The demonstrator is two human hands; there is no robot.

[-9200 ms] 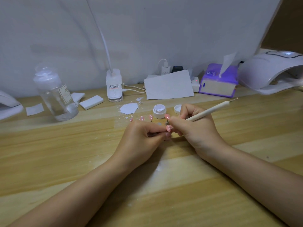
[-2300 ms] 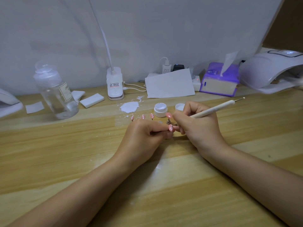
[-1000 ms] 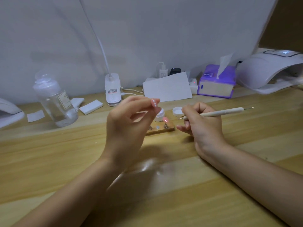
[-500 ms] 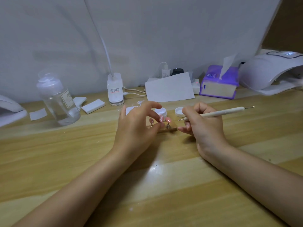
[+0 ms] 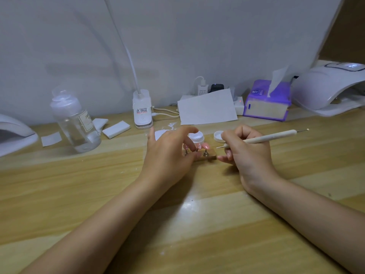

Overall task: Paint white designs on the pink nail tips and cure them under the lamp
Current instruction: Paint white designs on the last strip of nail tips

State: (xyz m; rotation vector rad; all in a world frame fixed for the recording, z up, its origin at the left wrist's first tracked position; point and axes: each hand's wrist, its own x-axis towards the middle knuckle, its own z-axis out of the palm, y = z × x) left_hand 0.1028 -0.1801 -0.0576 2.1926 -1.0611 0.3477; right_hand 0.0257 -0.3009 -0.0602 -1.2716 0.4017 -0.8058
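Fingers of the left hand (image 5: 169, 153) have just set a white-dotted pink nail tip (image 5: 199, 146) back on the wooden stand (image 5: 210, 156), pinching its post, so curing comes next, while the right hand (image 5: 245, 153) grips the dotting pen (image 5: 270, 137); gel pot (image 5: 196, 137) behind, lamp (image 5: 327, 86) far right across the worktop (image 5: 197, 224).

Left hand (image 5: 167, 153) hides most of wooden holder (image 5: 209, 157) and leftward nail tips; dot pattern on the tip (image 5: 199, 146) by its fingertips too small to read; both lamps cut by frame edges
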